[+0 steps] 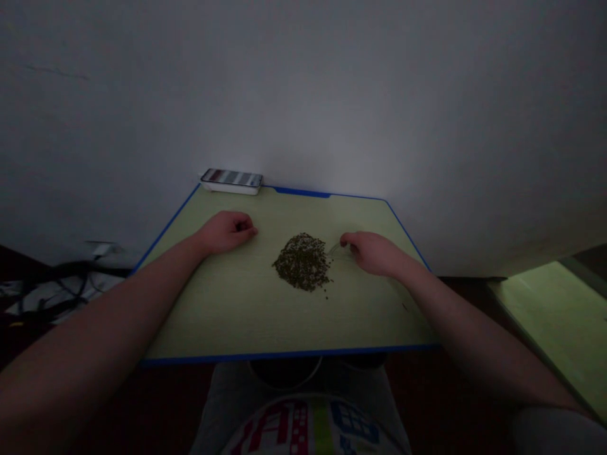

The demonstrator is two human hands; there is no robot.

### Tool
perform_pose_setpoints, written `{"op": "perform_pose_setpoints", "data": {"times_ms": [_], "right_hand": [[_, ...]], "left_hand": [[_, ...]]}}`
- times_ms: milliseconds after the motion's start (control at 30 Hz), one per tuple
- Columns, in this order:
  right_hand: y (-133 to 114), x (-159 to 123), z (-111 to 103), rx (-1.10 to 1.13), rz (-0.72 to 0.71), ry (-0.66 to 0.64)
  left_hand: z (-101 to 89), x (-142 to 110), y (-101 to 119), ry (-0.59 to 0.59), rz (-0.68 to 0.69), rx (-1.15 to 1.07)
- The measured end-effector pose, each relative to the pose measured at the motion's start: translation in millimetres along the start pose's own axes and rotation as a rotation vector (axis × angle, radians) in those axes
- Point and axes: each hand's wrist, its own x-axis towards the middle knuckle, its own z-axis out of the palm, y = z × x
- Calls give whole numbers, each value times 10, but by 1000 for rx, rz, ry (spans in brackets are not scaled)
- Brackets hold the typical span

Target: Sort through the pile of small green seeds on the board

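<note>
A heap of small grains (302, 262), mostly dark greenish-brown with pale ones mixed in, lies mid-table, and a few stray ones are scattered at its right edge. My right hand (372, 251) is just right of the heap, its fingers pinched on thin, pale tweezers (334, 248). The tweezers' tips point left to the edge of the heap; whether a grain is between them is too small to tell. Left of the heap, my left hand (229, 231) rests on the tabletop with its fingers curled in, and nothing shows in it.
The pale table (284, 328) has a blue edge and stands against a wall. A phone (232, 177) lies on a white box (232, 188) at the back left corner. Cables (71, 281) and a white plug (102, 251) are beyond the left side. A round dark container (287, 373) shows under the front edge.
</note>
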Motion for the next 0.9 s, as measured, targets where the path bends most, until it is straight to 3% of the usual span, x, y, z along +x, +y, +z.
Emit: {"op": "perform_pose_setpoints", "data": {"times_ms": [900], "right_hand": [[-58, -139, 23, -51, -7, -3]], "left_hand": [[0, -2, 3, -5, -7, 26]]}}
